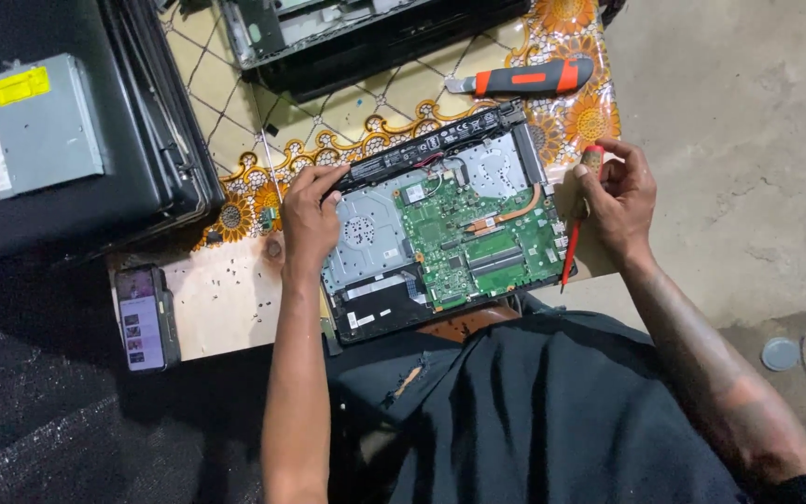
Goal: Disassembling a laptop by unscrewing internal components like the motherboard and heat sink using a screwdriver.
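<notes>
Battery (431,147) is pinched by left hand (310,219) at the laptop's (440,238) 10 o'clock; screwdriver (578,219) clamped in right hand (619,201). If yanked, the red wires could get torn.

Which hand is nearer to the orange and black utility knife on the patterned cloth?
Right. The right hand is just below the orange and black utility knife; the left hand is far to its lower left.

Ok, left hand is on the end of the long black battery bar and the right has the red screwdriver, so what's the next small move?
Probably lift that end of the long black battery bar gently with the left hand. It lies along the far edge of the open laptop base, gripped at its corner, while the right hand holds the red screwdriver off to the side.
</notes>
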